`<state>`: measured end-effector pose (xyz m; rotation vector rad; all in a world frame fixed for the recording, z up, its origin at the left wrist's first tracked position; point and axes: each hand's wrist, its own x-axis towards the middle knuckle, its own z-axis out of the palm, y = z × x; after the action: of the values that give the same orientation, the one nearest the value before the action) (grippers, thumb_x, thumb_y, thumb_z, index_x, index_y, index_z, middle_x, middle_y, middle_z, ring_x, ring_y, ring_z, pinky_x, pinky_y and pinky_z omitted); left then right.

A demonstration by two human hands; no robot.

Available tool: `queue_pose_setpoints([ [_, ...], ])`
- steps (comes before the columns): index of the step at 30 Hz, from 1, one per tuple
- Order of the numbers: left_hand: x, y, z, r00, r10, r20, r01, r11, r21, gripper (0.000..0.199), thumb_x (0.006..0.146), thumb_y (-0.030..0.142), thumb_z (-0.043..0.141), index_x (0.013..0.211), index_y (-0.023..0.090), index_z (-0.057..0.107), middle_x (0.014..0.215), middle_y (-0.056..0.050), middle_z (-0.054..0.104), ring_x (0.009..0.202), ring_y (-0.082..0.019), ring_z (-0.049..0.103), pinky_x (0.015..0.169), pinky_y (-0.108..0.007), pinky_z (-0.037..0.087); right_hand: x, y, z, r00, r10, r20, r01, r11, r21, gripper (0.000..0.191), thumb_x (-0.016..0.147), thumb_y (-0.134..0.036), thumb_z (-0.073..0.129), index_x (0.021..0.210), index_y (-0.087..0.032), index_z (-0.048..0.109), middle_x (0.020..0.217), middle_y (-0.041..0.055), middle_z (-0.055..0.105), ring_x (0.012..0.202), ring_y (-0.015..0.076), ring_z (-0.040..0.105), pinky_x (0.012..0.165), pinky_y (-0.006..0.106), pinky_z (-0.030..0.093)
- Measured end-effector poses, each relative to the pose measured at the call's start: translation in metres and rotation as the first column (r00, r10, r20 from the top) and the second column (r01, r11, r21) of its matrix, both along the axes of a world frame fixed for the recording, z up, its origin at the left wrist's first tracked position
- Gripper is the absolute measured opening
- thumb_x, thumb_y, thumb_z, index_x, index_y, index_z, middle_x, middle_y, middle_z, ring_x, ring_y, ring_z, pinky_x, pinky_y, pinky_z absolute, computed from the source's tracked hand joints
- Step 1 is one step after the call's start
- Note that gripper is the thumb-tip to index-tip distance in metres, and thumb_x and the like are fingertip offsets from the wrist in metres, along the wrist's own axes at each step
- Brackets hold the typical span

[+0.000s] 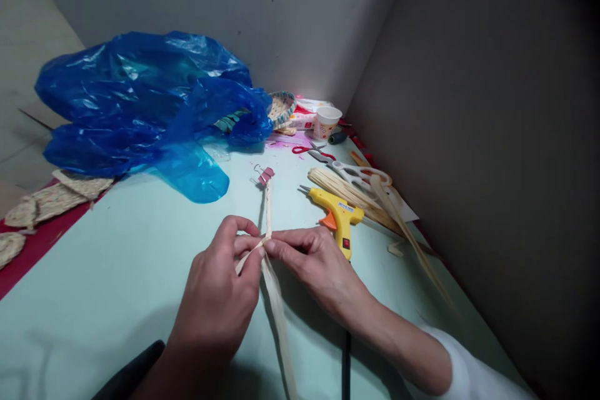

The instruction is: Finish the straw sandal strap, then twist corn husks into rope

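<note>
Over the middle of the pale table (126, 262), my fingertips meet on a cream fibre strand (269, 209). Left hand (220, 290): thumb drawn in toward the bent fingers, pinching the strand, with a side strip (242, 264) coming out between them. Right hand (319, 269): thumb and forefinger nearly together on the same spot, touching the left fingertips. The crossing is small and partly covered; I cannot tell which finger bears most of the hold.

Risk, my judgement: if either pinch slackens, the crossing could open, since I see nothing else securing it at this end. Uneven pull between the strips would probably leave the strand lopsided. A hard tug toward me might slip its far end out of the pink binder clip (266, 175).

Position: strand lies between both hands. Its narrow length runs away from me to the clip; a wider loose tail (277, 312) drops between my wrists and out of the lower edge.

Further out: yellow glue gun (344, 215) just beyond the right hand, nozzle toward the strand. If hot, which I cannot tell, a stray knuckle could be burned. Behind it, a bundle of fibre (349, 194) and white-handled scissors (359, 172); far left, a blue plastic bag (150, 100).
</note>
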<state>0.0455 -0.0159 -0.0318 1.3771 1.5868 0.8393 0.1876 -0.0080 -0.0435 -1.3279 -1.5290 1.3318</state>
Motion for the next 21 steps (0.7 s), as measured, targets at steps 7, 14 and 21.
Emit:
queue_pose_setpoints([
  [7,-0.009,0.003,-0.002,0.903,-0.148,-0.402,0.232,0.958,0.167,0.013,0.089,0.034,0.042,0.086,0.027,0.052,0.067,0.003,0.069,0.061,-0.02,0.061,0.059,-0.029,0.037,-0.004,-0.003,0.002,1.0,-0.025,-0.016,0.025,0.999,-0.036,0.028,0.085,-0.024,0.049,0.069,-0.013,0.069,0.055,-0.0041,0.037,0.056,0.009,0.029,0.05,0.022,0.023],
  [14,-0.011,-0.004,0.004,0.969,-0.154,-0.192,0.181,0.974,0.133,0.023,0.084,0.038,0.052,0.066,0.025,0.057,0.053,0.003,0.063,0.046,-0.015,0.05,0.051,-0.025,0.034,-0.006,-0.004,-0.001,0.997,-0.056,0.061,0.056,0.998,0.009,0.029,0.084,-0.023,0.048,0.06,-0.014,0.062,0.055,-0.0033,0.04,0.057,0.0092,0.031,0.052,0.023,0.026],
  [21,0.005,-0.023,-0.02,0.957,0.025,-0.288,0.108,0.892,0.439,0.014,0.079,0.023,0.057,0.082,0.026,0.07,0.06,-0.002,0.069,0.052,-0.019,0.059,0.06,-0.028,0.039,-0.001,-0.001,-0.002,0.961,0.017,-0.277,-0.056,0.989,-0.134,0.026,0.085,-0.025,0.052,0.074,-0.014,0.072,0.063,-0.0003,0.061,0.065,0.0122,0.053,0.067,0.024,0.041],
])
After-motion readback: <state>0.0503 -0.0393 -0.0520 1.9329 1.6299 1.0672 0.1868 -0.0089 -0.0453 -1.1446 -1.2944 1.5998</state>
